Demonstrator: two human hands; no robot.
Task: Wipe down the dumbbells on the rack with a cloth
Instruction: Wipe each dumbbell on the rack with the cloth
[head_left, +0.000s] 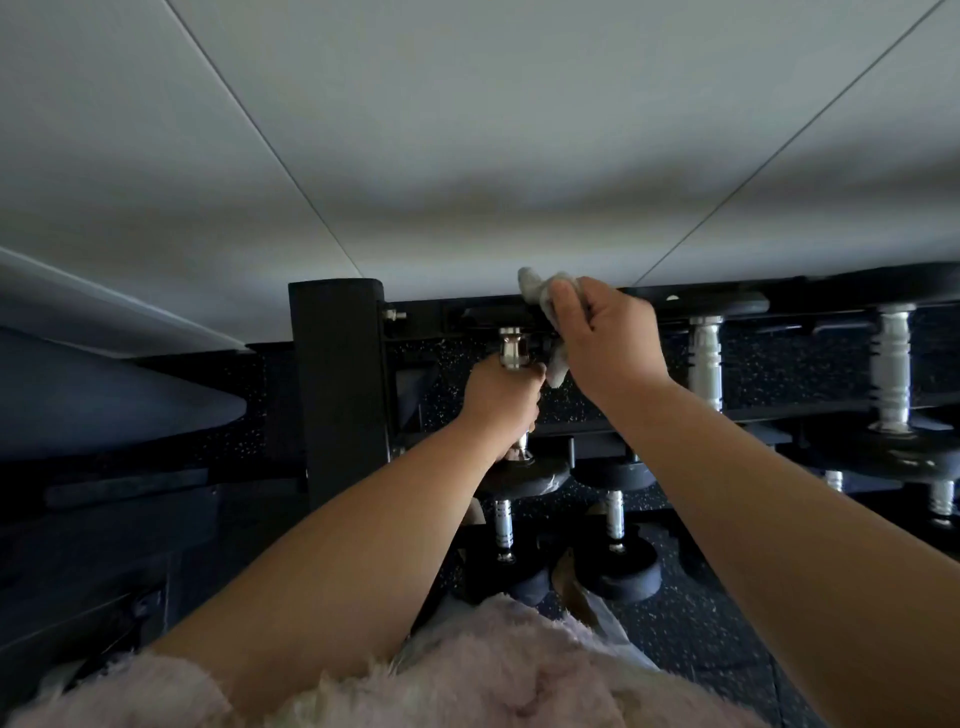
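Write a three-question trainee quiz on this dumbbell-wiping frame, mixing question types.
1. True or false: the left hand grips the chrome handle of the leftmost black dumbbell on the upper shelf.
2. What does the right hand hold? A) a crumpled grey cloth B) a spray bottle C) nothing
3. Fill in: the thick black rack upright stands to the ____ of the gripped dumbbell.

Key: 1 true; 2 A; 3 left.
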